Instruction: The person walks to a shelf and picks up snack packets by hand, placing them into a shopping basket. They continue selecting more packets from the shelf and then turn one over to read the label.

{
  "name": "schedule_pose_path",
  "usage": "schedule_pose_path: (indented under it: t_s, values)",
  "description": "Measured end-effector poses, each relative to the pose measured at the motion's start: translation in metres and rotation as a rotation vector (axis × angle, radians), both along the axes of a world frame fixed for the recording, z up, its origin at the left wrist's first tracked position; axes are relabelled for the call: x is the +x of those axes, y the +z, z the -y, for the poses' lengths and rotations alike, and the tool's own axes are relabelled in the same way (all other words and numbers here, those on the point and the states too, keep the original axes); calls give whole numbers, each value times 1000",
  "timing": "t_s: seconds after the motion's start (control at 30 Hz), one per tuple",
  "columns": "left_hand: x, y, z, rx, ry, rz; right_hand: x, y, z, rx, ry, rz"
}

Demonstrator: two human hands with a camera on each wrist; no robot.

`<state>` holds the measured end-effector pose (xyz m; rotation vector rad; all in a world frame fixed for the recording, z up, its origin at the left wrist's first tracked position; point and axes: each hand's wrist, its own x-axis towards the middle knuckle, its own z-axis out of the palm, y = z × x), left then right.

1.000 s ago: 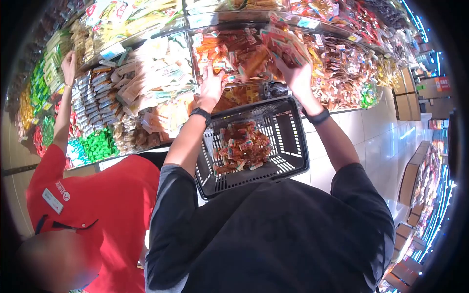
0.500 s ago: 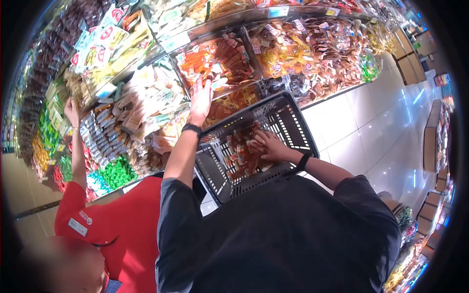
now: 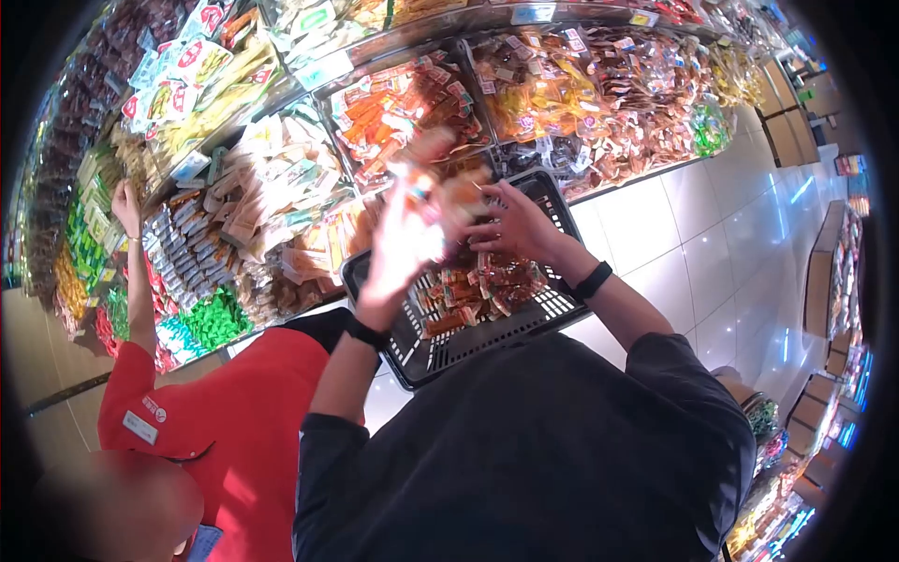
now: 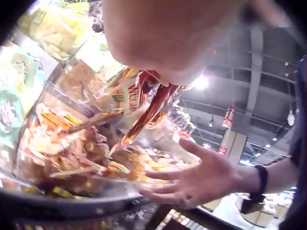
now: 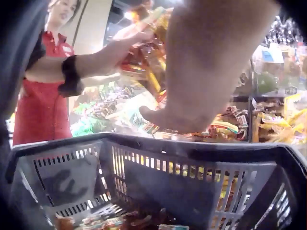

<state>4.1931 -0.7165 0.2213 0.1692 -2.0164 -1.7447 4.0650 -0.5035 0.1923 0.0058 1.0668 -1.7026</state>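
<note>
My left hand [image 3: 398, 248] grips a bunch of red-and-orange packets [image 3: 459, 197], blurred in the head view, above the far left part of a black basket [image 3: 421, 354]. In the left wrist view, long shiny packets [image 4: 139, 103] hang from that hand [image 4: 168, 38]. Beside the bunch is my right hand [image 3: 520, 225], its fingers spread; the left wrist view shows its palm [image 4: 206, 179] with nothing in it. Whether its fingertips touch the bunch I cannot tell. Similar packets [image 3: 496, 286] lie inside the basket.
Shelf bins of packets [image 3: 403, 108] run along the far side, beyond the basket's far edge. On the left a person in a red shirt [image 3: 243, 421] reaches an arm to the shelf. Tiled floor [image 3: 665, 215] and cartons [image 3: 791, 136] lie to the right.
My left hand has come back from the shelf bin towards the basket with packets in it. My right hand, which carried packets and then reached into the basket, has risen and spread its fingers.
</note>
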Motion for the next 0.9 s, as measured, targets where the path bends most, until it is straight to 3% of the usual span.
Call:
schedule_pose_path:
  t_s: [0.03, 0.07, 0.1, 0.13, 0.2, 0.23, 0.3, 0.33, 0.4, 0.43, 0.5, 0.53, 0.57, 0.6, 0.63, 0.67, 0.7, 0.73, 0.77, 0.8, 0.83, 0.9]
  values:
    - [15, 9, -22, -374, -64, -42, -1, -6, -7, -63, 48, 60]
    - [22, 3, -39, -559, -124, -96, -1, -9, -11, -126, 95, 119]
    - [28, -4, -55, -735, -175, -168, 6, 9, -12, 8, 48, 205]
    - [34, -32, -67, -721, -220, -255, 9, 2, -20, 12, 59, 207]
    - [60, -78, -88, -544, -364, 30, 7, -31, -46, 192, 246, 268]
    - [64, -96, -88, -748, -402, -36, 8, -58, -58, 304, 300, 235]
    - [74, -133, -93, -730, -411, 42, 14, -76, -63, 551, 318, 147]
    - [77, -144, -94, -707, -430, 127, 8, -82, -61, 549, 327, 141]
    - [82, -155, -94, -752, -466, 210, -6, -95, -56, 725, 484, -616]
    - [83, -148, -93, -851, -416, 336, -8, -65, -39, 674, 393, -941]
    - [75, -120, -86, -1080, -365, 552, -20, -15, -3, 524, 300, -1164]
    - [68, -112, -75, -1078, -361, 552, -28, -1, 16, 459, 234, -1394]
    - [56, -108, -60, -762, -516, 542, -37, 8, 36, 386, 161, -1620]
    - [43, -100, -48, -438, -658, 522, -51, 11, 56, 381, 147, -1737]
    - [25, -65, -38, -378, -544, 497, -67, 12, 75, 373, 134, -1855]
    - [8, -41, -26, -447, -319, 456, -82, 9, 95, 454, 171, -1945]
    - [-10, -65, -10, -762, 81, 85, -96, 6, 111, 534, 207, -2035]
    - [-30, -43, 12, -777, 86, 265, -111, -1, 125, 527, 200, -2043]
    - [-42, -13, 17, -871, 241, 358, -126, -11, 138, 536, 209, -2178]
    - [-59, -28, 35, -938, 302, 484, -137, -16, 147, 545, 216, -2313]
    - [-69, -30, 42, -982, 279, 624, -144, -15, 154, 619, 392, -2243]
    - [-81, -40, 52, -990, 157, 908, -150, -11, 166, 716, 510, -2325]
